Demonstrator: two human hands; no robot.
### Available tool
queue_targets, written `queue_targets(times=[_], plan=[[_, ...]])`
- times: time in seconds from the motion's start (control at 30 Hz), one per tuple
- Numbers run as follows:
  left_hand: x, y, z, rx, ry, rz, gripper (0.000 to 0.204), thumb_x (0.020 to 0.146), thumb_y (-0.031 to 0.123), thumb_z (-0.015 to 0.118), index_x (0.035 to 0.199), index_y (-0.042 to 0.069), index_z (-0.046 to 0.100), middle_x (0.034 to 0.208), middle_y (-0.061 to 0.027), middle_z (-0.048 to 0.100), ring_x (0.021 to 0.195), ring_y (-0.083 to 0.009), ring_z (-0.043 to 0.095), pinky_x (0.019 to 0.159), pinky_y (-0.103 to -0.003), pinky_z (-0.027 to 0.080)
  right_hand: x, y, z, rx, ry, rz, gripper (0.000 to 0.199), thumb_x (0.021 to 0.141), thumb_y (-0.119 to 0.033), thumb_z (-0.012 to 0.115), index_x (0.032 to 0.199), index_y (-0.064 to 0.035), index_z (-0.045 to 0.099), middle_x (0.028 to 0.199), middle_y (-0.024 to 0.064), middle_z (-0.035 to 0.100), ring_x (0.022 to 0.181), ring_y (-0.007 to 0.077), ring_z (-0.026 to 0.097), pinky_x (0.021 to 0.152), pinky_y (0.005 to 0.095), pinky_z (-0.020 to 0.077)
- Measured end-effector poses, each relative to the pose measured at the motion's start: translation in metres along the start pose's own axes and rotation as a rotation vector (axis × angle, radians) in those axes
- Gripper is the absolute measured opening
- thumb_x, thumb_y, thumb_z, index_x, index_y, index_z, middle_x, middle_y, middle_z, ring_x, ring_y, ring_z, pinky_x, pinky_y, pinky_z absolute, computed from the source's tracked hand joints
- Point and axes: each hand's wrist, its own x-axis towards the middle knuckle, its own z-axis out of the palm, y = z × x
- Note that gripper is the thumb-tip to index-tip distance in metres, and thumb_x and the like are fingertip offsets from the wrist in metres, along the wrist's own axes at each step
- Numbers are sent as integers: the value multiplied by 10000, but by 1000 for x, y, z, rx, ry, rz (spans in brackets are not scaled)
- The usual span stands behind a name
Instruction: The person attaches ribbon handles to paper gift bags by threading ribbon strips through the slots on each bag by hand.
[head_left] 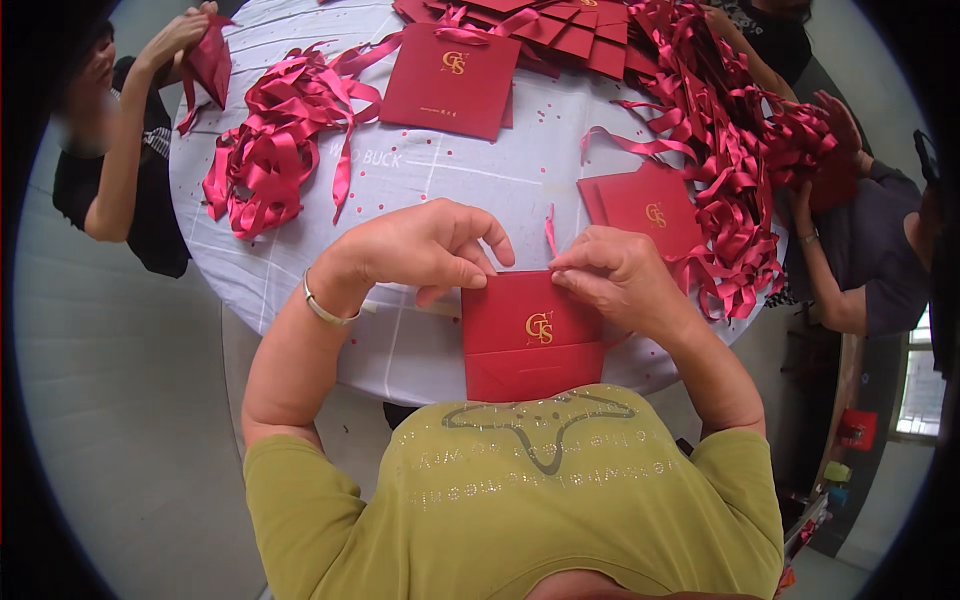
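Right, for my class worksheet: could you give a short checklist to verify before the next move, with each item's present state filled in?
1. Right hand pinching the upper edge of the red bag: ok, near its right corner.
2. Left hand gripping that bag: cannot tell; its thumb is at the upper left corner.
3. Pink ribbon passed through the bag: cannot tell; a short length shows just beyond the right fingertips.
4. Bag opened out: not ok; it looks flat, with its lower part folded.
5. More ribbon close by: ok, a large ribbon heap lies to the right.
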Motion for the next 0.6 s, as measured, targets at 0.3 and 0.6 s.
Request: queue_targets(times=[0.3, 0.6], plan=[[13, -15, 0, 78, -110, -137, 150, 936, 53, 521, 1045, -17, 595, 760, -52, 651, 582, -126, 667, 490, -218, 496, 1, -12, 5, -108, 117, -27, 236, 836, -63, 688, 1066, -11, 673, 857, 140, 625, 744, 247, 640, 633, 330, 510], [14, -12, 3, 153, -35, -202, 139, 927, 75, 484, 950, 9, 603, 756, -54, 644, 593, -144, 677, 509, -255, 504, -3, -24, 25, -13, 124, -156, 238, 771, -4, 753, 973, -19, 629, 781, 107, 653, 671, 241, 662, 574, 327, 518]])
